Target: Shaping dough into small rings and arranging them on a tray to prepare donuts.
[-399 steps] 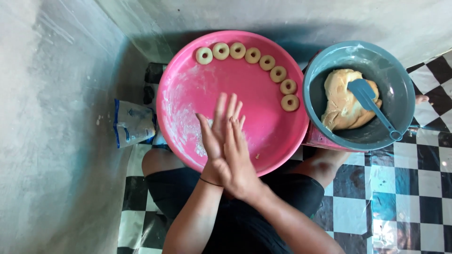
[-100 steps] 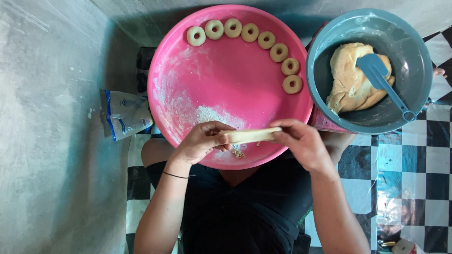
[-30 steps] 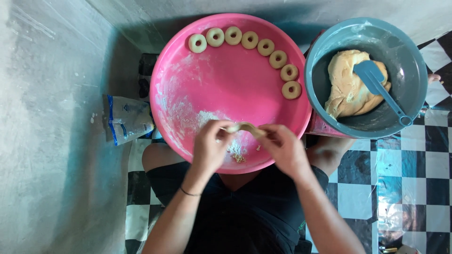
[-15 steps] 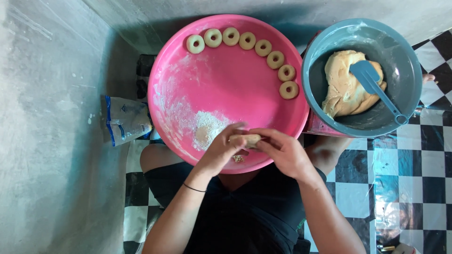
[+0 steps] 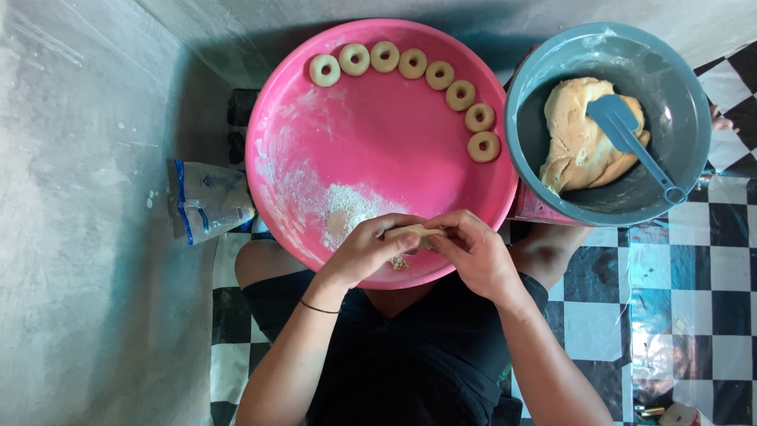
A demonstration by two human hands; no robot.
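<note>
A big round pink tray [image 5: 394, 134] rests on the person's lap, its far rim against the grey wall. Eight ring-shaped dough pieces [image 5: 412, 63] curve in a row along the tray's far and right rim, and a patch of white flour [image 5: 347, 213] lies near its near edge. Just beside the tray's right rim stands a grey-blue bowl [image 5: 536, 87], holding a lump of pale dough [image 5: 579, 134] with a blue spatula [image 5: 631, 138] lying on the lump, its handle reaching to the bowl's near right wall.

Over the tray's near edge the two hands meet. The left hand [image 5: 364, 251] is curled, fingers and thumb pinching the left end of a small strip of dough [image 5: 414, 232]. The right hand [image 5: 473, 251] is likewise curled, its fingers closed on the strip's right end. The strip sits between them, just above the tray's near rim. A small bag [image 5: 209, 201] lies on the floor left of the tray.
</note>
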